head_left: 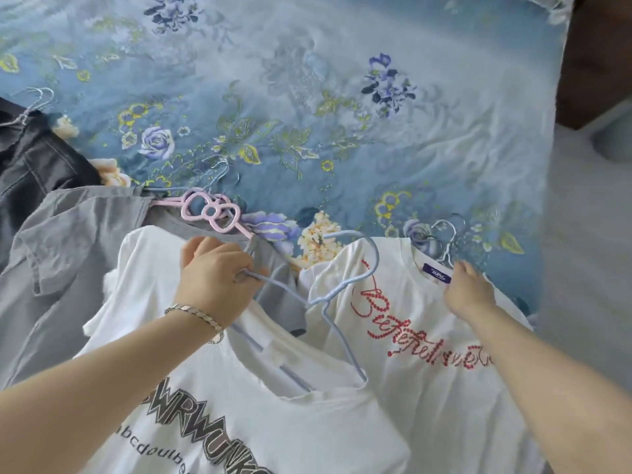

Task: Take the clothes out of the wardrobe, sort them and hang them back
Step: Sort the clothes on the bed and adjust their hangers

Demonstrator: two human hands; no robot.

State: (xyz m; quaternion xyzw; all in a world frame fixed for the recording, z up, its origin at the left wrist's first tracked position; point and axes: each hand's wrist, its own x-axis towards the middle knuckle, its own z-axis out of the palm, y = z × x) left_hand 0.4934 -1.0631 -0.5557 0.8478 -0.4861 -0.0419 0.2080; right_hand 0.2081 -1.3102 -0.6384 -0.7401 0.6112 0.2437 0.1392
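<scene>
Clothes on hangers lie on a bed. My left hand (215,271) grips the pale blue hanger (328,295) that sits in the neck of a white T-shirt with grey lettering (239,415). To its right lies a white T-shirt with red script (420,336); my right hand (468,289) holds its collar by the purple label, just below that shirt's metal hanger hook (448,241). A grey shirt (68,261) on a pink bow-shaped hanger (210,212) lies to the left, partly under the white shirt.
The bed carries a blue floral sheet (307,114), bare across its far half. A dark denim garment (30,159) on a wire hanger lies at the left edge. At the right, past the bed's edge, are pale floor (581,234) and dark wooden furniture (595,56).
</scene>
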